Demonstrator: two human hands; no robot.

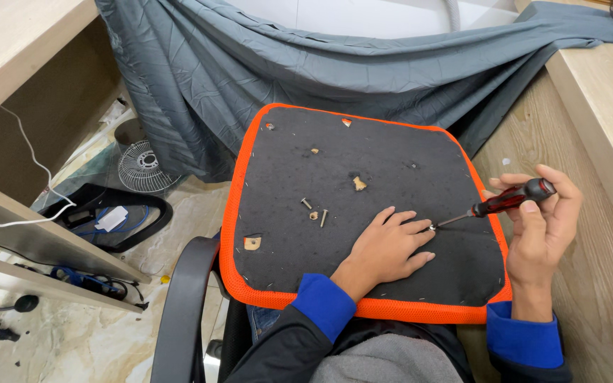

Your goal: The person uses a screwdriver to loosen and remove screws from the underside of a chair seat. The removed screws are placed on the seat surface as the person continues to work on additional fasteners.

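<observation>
The right hand [544, 213] is closed around a red-and-black screwdriver [509, 201], its shaft slanting down so the tip meets the black underside of an upturned seat pad [363, 163] with an orange mesh edge. The left hand [388, 248] lies open and flat on the pad, fingertips just beside the tip, seemingly to steady the pad and guide the blade. Loose screws [314, 210] lie near the pad's middle, apart from both hands. The pad rests over the person's lap, beside a black armrest [186, 312].
</observation>
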